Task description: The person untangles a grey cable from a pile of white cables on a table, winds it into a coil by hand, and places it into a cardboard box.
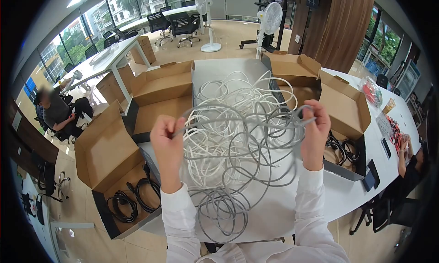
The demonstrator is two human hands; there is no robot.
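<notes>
Both hands were raised above the table (347,194), each pinched shut on the same grey cable (247,121): the left hand (168,139) had it between thumb and fingers at one end of a taut stretch, the right hand (316,132) gripped the other end, and the cable ran nearly level between them. Below that stretch, the rest of the grey cable hung in loose loops that reached the table and lay mixed with a heap of white cable (228,96) beyond it. It looked light and limp, bending freely, smooth enough to slide through a loose grip, and apt to snag where loops crossed; a firm pinch on a single strand, away from the knotted middle, seemed the best place to hold it. Left of the table stood an open cardboard box (107,155) with coiled black cords (137,196) in it, and right of the table another box (347,107) held more black cords. Far left of the table a person (57,112) sat in a chair.
</notes>
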